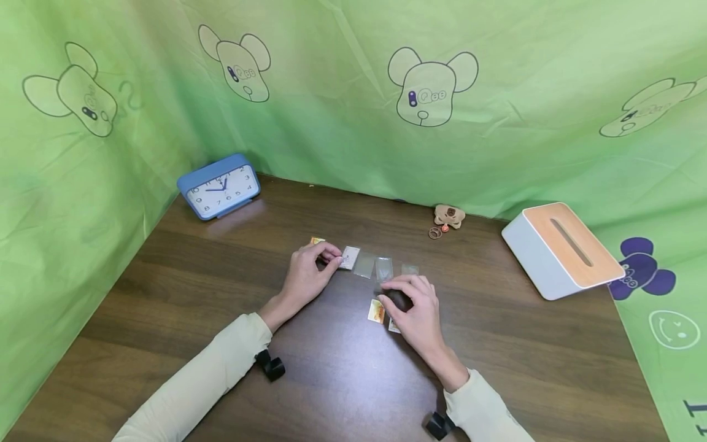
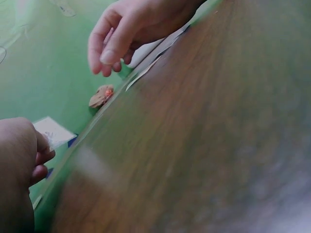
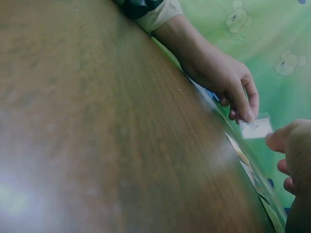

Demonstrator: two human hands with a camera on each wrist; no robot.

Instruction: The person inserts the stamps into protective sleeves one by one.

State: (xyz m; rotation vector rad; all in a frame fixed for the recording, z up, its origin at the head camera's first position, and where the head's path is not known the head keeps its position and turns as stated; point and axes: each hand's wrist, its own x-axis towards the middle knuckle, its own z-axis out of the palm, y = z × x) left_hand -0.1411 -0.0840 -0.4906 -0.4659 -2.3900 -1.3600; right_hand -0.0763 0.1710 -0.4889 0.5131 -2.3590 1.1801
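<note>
Between thumb and fingers, my left hand point(image 1: 306, 275) pinches a small white card point(image 1: 350, 258) with faint printing. In the right wrist view this card point(image 3: 256, 128) shows a clear border like a plastic sleeve. My right hand point(image 1: 418, 307) hovers with loosely bent fingers, and nothing shows between them. Close by its fingertips lies a small yellow-orange picture card point(image 1: 376, 311); another card point(image 1: 393, 326) is partly hidden under the hand. Clear plastic sleeves point(image 1: 364, 265) lie in a row between and beyond the hands. One more picture card point(image 1: 317, 240) peeks out behind the left fingers.
A blue alarm clock point(image 1: 221, 187) stands at the back left. At the back right are a brown bear-shaped trinket point(image 1: 449, 215), small rings point(image 1: 435, 233) and a white tissue box point(image 1: 552, 264) with a wooden top. Green printed cloth point(image 1: 342, 141) walls the wooden table point(image 1: 309, 393).
</note>
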